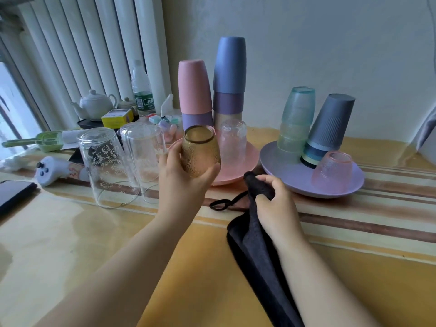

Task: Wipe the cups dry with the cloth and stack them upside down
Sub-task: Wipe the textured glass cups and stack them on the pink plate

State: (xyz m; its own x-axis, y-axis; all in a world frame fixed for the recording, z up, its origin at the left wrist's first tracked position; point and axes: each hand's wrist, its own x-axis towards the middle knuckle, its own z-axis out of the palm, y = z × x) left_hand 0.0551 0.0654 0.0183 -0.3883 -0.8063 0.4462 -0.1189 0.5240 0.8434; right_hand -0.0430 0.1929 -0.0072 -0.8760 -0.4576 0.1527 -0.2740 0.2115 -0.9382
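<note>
One amber glass cup (200, 153), held above the table (118, 232), sits gripped round its belly by the left hand (181, 175); hard, breakable, likely slippery. Right hand (276, 204) clutches the soft dark cloth (259, 251).

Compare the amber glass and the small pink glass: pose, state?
The amber glass is gripped in the left hand, off the table; the small pink glass rests untouched on the lilac plate. Amber is brownish-yellow, pink is pale rose. Both are textured, see-through and upside down.
</note>
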